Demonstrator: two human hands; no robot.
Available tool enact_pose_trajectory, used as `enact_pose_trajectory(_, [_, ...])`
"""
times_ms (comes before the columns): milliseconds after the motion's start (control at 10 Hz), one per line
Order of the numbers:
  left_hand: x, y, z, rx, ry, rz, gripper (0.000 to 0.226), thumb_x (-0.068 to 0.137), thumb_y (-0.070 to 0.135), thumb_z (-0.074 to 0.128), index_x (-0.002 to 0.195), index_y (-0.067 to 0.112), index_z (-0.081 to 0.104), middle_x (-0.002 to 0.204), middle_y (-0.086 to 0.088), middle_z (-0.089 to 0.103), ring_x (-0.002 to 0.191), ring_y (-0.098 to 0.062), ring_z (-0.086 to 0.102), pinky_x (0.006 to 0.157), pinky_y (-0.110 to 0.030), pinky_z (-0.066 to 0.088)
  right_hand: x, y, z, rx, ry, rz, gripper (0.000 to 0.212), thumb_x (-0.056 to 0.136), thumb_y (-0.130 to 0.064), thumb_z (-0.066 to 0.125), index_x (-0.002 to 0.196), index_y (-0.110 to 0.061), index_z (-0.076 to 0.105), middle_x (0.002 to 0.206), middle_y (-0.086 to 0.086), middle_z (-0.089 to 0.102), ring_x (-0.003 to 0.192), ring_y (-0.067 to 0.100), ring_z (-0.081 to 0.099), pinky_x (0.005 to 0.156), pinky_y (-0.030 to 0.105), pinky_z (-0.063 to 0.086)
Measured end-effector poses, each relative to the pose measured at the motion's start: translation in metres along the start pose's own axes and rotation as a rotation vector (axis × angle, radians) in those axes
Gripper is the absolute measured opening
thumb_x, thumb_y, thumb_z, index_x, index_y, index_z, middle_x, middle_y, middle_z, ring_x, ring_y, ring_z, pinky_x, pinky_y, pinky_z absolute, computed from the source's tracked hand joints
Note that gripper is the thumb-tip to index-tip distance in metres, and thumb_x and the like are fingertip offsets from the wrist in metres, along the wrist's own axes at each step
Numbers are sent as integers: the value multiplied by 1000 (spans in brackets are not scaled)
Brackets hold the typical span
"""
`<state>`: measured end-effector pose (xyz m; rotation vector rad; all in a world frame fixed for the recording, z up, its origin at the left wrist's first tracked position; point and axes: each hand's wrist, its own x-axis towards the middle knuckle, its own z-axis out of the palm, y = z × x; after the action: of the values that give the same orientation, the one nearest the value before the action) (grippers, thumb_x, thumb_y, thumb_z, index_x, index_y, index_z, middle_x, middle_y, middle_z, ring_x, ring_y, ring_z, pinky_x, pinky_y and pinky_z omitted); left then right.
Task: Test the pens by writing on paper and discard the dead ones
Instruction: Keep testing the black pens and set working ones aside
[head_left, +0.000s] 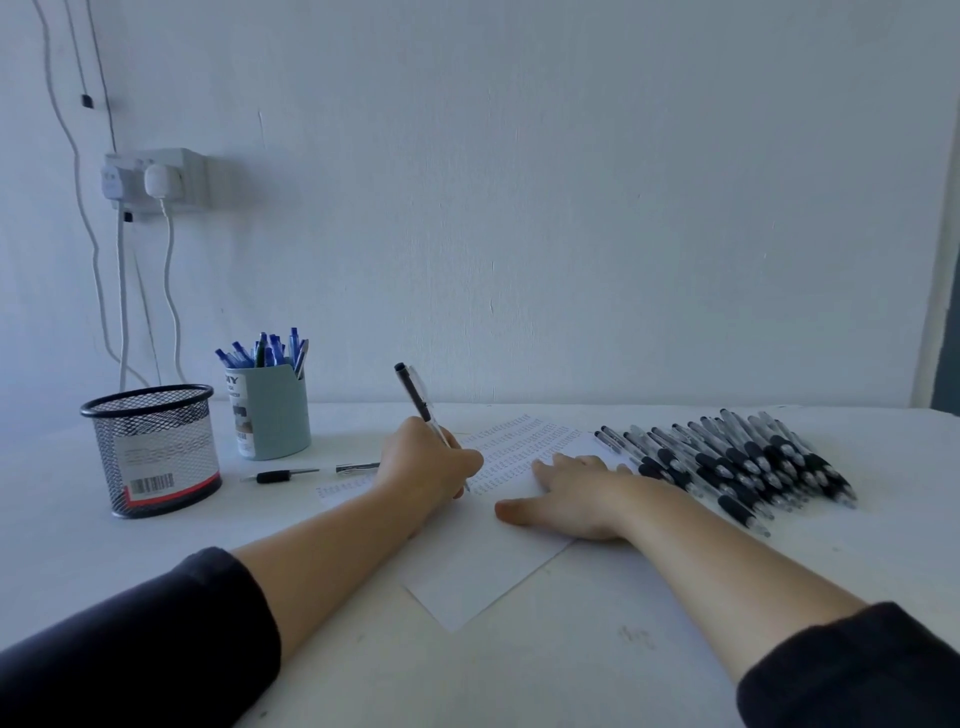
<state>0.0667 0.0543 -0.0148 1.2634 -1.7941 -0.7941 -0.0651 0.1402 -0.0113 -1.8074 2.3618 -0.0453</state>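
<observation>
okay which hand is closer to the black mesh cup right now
Left. The left hand, gripping a pen, is right of the black mesh cup; the right hand lies flat farther right on the paper.

Home desk (519, 675), wall socket (156, 179)

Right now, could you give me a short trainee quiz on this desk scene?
1. True or false: the left hand is writing with a pen.
2. What does the right hand do? A) grips a pen B) presses flat on the paper C) reaches into the mesh cup
3. Fill in: the blue pens stand in the pale ___ holder.

Key: 1 true; 2 B; 3 blue.
</observation>
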Motion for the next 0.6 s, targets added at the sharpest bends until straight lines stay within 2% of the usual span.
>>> enact_pose_trajectory(200, [0, 0, -1, 27, 7, 7, 11, 71, 7, 57, 60, 9, 58, 50, -4, 59, 44, -15, 44, 45, -17, 33, 0, 0, 0, -13, -2, -2, 87, 87, -73, 30, 153, -23, 6, 161, 1, 1, 148, 23, 0, 116, 51, 2])
enact_pose_trajectory(600, [1, -2, 0, 1, 21, 10, 10, 71, 8, 59, 61, 9, 58, 54, -5, 62, 54, -17, 52, 52, -21, 40, 1, 0, 1, -8, 1, 0, 87, 86, -74, 30, 153, -24, 5, 161, 0, 0, 148, 22, 0, 116, 50, 2])
